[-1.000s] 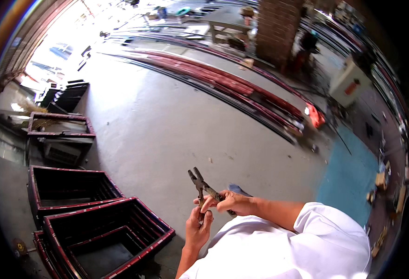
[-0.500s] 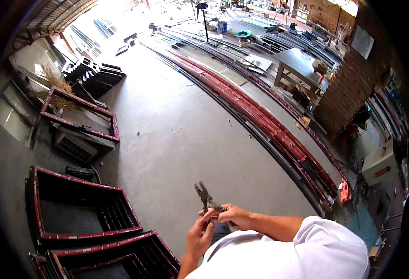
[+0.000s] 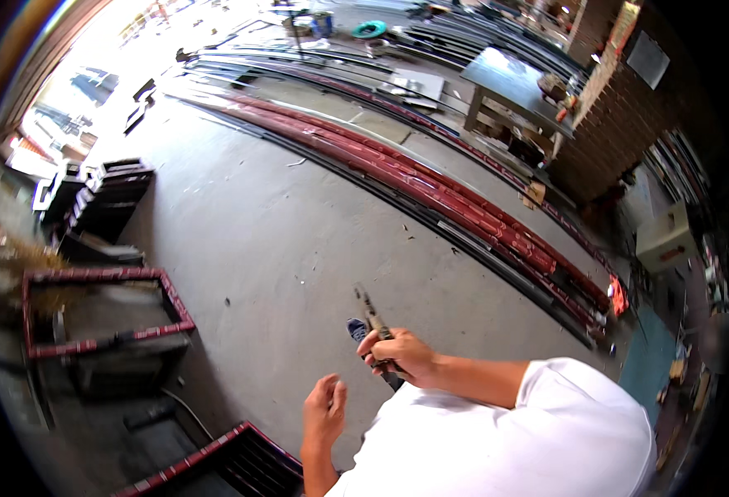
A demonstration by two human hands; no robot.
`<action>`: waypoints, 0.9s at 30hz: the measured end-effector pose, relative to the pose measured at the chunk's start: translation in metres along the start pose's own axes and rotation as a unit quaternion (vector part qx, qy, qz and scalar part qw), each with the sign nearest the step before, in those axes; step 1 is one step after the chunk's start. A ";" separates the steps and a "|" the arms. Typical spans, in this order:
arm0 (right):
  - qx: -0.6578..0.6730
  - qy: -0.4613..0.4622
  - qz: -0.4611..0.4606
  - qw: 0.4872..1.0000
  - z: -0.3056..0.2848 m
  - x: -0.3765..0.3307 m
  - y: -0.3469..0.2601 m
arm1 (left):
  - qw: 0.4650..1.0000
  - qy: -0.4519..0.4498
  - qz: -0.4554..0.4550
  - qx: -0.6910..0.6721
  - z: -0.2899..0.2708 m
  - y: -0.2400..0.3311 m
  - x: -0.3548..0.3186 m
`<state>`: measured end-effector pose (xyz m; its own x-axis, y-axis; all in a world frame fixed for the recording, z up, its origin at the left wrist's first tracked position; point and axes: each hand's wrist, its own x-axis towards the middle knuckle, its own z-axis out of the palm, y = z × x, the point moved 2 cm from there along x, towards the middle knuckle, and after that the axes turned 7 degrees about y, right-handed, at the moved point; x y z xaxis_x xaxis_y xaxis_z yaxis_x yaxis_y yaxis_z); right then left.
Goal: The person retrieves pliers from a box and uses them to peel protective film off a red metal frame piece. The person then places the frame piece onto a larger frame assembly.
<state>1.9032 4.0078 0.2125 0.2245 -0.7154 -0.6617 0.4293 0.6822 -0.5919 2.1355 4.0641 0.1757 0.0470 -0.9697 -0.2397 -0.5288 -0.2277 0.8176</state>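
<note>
My right hand (image 3: 407, 354) grips a pair of worn metal pliers (image 3: 374, 320), whose jaws point up and away, a little blurred. A dark blue shoe (image 3: 356, 330) shows on the floor just left of the pliers. Apart from them, lower and to the left, is my left hand (image 3: 324, 409). Its fingers are curled in with the thumb beside them, and nothing shows in it. Left of that hand lies a dark frame with red-taped edges (image 3: 207, 451), partly cut off by the lower rim.
Long red-wrapped and dark profiles (image 3: 430, 189) lie diagonally across the floor. Another red-edged rectangular frame (image 3: 178, 302) stands at the left, with stacked black pieces (image 3: 112, 195) behind it. A metal-topped table (image 3: 513, 83) stands by the brick pillar (image 3: 600, 132) at the right.
My left hand has come off the pliers and moved down and left. The pliers stay in my right hand. The view has turned, shifting the frames at left downward and left.
</note>
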 end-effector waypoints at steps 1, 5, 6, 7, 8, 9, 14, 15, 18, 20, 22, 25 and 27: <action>-0.032 0.008 0.010 0.999 0.019 0.040 -0.009 | 0.998 0.013 -0.054 0.020 -0.016 -0.029 0.027; -0.125 0.017 0.045 0.991 0.106 0.153 -0.081 | 0.965 -0.051 -0.155 0.207 -0.094 -0.111 0.093; -0.148 0.002 0.047 0.988 0.130 0.178 -0.100 | 0.950 -0.082 -0.180 0.241 -0.118 -0.117 0.107; -0.167 -0.032 0.029 0.985 0.156 0.199 -0.123 | 0.957 -0.048 -0.202 0.200 -0.141 -0.119 0.123; -0.187 -0.062 0.009 0.980 0.184 0.224 -0.145 | 0.962 -0.008 -0.224 0.159 -0.164 -0.120 0.142; -0.205 -0.092 -0.011 0.974 0.212 0.249 -0.166 | 0.962 0.033 -0.244 0.117 -0.185 -0.119 0.163; -0.243 -0.177 -0.155 0.941 0.347 0.375 -0.245 | 0.959 0.106 -0.255 0.067 -0.263 -0.131 0.316; -0.244 -0.170 -0.176 0.938 0.363 0.407 -0.252 | 0.961 0.109 -0.247 0.054 -0.274 -0.141 0.352; -0.300 -0.108 -0.190 0.928 0.406 0.507 -0.273 | 0.977 0.040 -0.197 0.075 -0.326 -0.145 0.487; -0.335 -0.045 -0.137 0.931 0.427 0.560 -0.298 | 0.976 0.008 -0.168 0.138 -0.375 -0.135 0.580; -0.247 0.035 -0.050 0.967 0.449 0.616 -0.317 | 0.972 -0.016 -0.133 0.193 -0.428 -0.111 0.669; -0.210 0.109 -0.080 0.968 0.495 0.669 -0.375 | 0.970 -0.017 -0.057 0.237 -0.511 -0.071 0.793; -0.234 0.142 -0.184 0.944 0.508 0.717 -0.402 | 0.974 0.017 0.020 0.226 -0.554 -0.053 0.873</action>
<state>2.3366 3.1436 0.2096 -0.1374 -0.8932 -0.4282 -0.0166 0.4343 -0.9006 2.6742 3.1807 0.2136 0.0434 -0.9811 -0.1885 -0.8490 -0.1357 0.5107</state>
